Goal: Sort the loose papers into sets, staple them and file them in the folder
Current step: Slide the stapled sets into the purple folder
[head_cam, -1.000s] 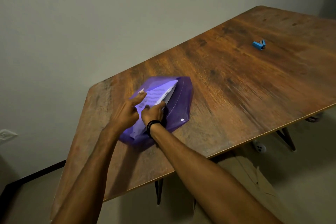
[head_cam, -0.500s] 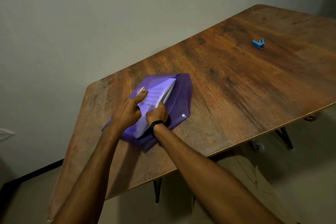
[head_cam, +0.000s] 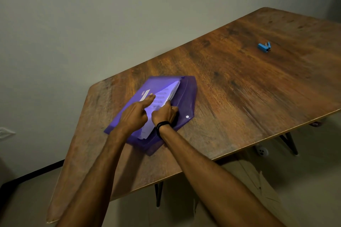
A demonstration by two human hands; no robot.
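Purple folder [head_cam: 186,97] lies flat near the left end of the wooden surface [head_cam: 239,88], flap open; filing step is in hand, I'd judge. Right hand [head_cam: 164,114] grips the paper stack [head_cam: 166,94] at its near edge, thumb on top, stack partly inside the pocket; left hand [head_cam: 134,116] lays a straight forefinger on the front cover, other fingers bent; can't tell if it pinches the cover. Next move probably needs the cover held and the stack pushed fully in. Count: one folder; one stack, sheets uncountable; one blue stapler [head_cam: 264,47], well apart at far right; two hands.
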